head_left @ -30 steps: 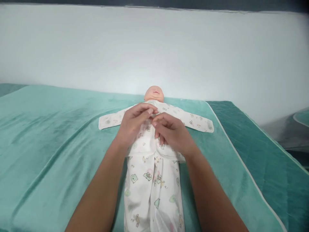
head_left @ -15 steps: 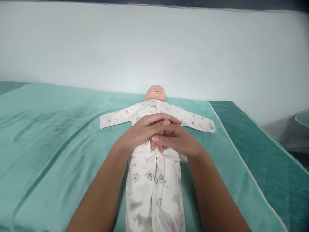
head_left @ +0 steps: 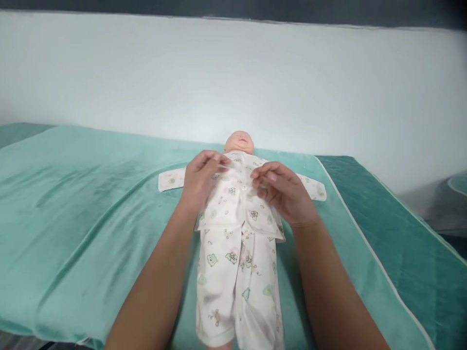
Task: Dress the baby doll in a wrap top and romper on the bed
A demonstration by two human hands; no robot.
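Observation:
A baby doll [head_left: 239, 142] lies on its back, dressed in a white shirt [head_left: 226, 204] and matching trousers [head_left: 219, 287] printed with small green bears. Over the left side of its chest is my left hand [head_left: 200, 180], fingers loosely bent and apart, slightly blurred. My right hand [head_left: 286, 192] hovers over the other side of the chest, its fingers half curled with gaps between them. I see nothing held in either hand. Parts of the doll's sleeves are hidden behind my hands.
Under the doll spreads a light green blanket [head_left: 109, 209], with a darker green cover [head_left: 394, 233] to the right. A white wall [head_left: 233, 78] stands right behind the doll's head. The bed's front edge shows at lower left.
My hands, clasped together over the doll's belly before, have come apart and moved up to the chest. The view has shifted slightly; the doll lies in the same pose.

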